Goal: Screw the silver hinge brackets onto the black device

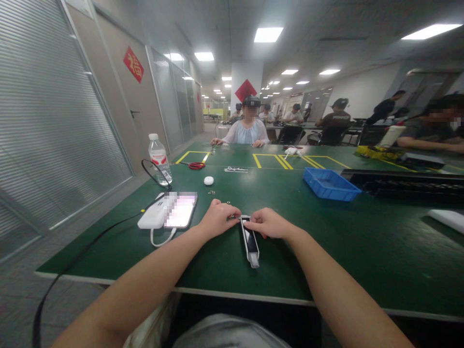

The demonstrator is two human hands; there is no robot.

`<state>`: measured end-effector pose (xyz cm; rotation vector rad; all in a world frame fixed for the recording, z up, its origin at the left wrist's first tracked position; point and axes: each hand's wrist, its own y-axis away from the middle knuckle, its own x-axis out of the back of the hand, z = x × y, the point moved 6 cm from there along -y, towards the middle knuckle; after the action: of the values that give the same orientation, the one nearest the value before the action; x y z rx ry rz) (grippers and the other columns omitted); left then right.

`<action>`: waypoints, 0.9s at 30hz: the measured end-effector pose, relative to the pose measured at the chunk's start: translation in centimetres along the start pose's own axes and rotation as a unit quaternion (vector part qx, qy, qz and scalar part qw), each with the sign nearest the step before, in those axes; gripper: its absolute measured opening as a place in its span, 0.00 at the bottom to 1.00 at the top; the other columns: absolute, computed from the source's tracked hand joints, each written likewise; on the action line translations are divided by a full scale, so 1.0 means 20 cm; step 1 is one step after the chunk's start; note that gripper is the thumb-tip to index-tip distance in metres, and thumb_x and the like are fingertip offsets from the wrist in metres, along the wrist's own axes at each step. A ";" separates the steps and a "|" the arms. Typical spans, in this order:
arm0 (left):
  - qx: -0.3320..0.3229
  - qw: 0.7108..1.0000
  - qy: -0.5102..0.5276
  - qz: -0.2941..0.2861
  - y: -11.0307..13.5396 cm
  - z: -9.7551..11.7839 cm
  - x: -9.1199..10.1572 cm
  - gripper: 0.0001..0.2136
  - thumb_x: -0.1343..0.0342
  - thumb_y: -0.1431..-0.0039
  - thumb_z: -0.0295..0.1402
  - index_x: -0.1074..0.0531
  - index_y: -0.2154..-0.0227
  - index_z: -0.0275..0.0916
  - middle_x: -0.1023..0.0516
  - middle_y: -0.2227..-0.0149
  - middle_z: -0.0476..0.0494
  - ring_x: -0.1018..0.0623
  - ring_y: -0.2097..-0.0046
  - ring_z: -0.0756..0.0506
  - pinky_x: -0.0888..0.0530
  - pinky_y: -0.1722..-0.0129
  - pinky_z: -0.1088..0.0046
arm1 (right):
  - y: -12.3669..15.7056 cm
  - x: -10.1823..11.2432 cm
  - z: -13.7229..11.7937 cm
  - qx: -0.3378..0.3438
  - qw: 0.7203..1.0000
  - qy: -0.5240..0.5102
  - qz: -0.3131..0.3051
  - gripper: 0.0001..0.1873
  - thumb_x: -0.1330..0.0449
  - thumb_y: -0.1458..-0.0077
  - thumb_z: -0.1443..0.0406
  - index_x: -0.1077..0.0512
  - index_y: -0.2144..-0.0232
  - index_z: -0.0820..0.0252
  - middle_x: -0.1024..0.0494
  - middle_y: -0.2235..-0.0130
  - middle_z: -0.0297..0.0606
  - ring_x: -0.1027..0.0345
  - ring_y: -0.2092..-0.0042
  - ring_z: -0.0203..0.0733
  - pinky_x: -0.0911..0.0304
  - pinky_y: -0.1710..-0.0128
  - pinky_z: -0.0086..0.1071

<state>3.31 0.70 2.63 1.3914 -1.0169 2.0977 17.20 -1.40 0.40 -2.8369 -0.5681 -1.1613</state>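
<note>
A slim white-rimmed device with a dark panel (250, 244) lies lengthwise on the green table in front of me, its pale grey end towards me. My right hand (270, 223) grips its far part from the right, the thumb lying over the panel. At the device's far left corner, my left hand (219, 218) has its fingertips pinched together. Something small and shiny shows at those fingertips, too small to name. Just beyond my left hand lie a small metal ring (228, 202) and several similar small pieces (211, 193).
Left of my hands are a white power bank (150, 217), a phone (183, 210) and a water bottle (158, 159) beside a black cable. Farther off lie a white rounded case (208, 181), red-handled scissors (196, 166) and a blue tray (329, 186). A person (246, 130) sits opposite.
</note>
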 end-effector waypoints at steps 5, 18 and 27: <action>-0.002 1.000 -0.005 0.000 0.01 -0.02 0.00 0.06 0.46 0.44 0.35 0.28 0.64 0.42 0.21 0.64 0.52 0.25 0.62 0.48 0.45 0.59 0.68 | 0.00 -0.01 -0.01 -0.005 1.000 0.000 -0.006 0.20 0.44 0.50 0.51 0.34 0.80 0.61 0.37 0.88 0.27 0.45 0.85 0.28 0.50 0.84 0.22; 0.012 0.999 0.038 -0.024 0.02 -0.06 0.05 0.18 0.41 0.51 0.38 0.31 0.55 0.43 0.23 0.59 0.48 0.25 0.58 0.44 0.41 0.56 0.67 | 0.01 0.06 0.01 0.005 0.997 0.056 0.043 0.26 0.49 0.48 0.46 0.31 0.81 0.62 0.34 0.87 0.31 0.42 0.84 0.31 0.46 0.81 0.25; 0.022 0.999 0.011 -0.030 0.02 -0.07 0.04 0.14 0.48 0.47 0.29 0.30 0.57 0.44 0.22 0.61 0.51 0.26 0.57 0.45 0.41 0.55 0.65 | 0.00 0.09 0.02 0.031 0.992 0.084 0.086 0.24 0.50 0.46 0.49 0.33 0.80 0.62 0.32 0.85 0.31 0.38 0.82 0.32 0.46 0.78 0.25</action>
<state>1.79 1.48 2.79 1.3982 -0.9138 2.0987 18.67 -0.74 1.38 -2.6409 -0.3382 -1.3086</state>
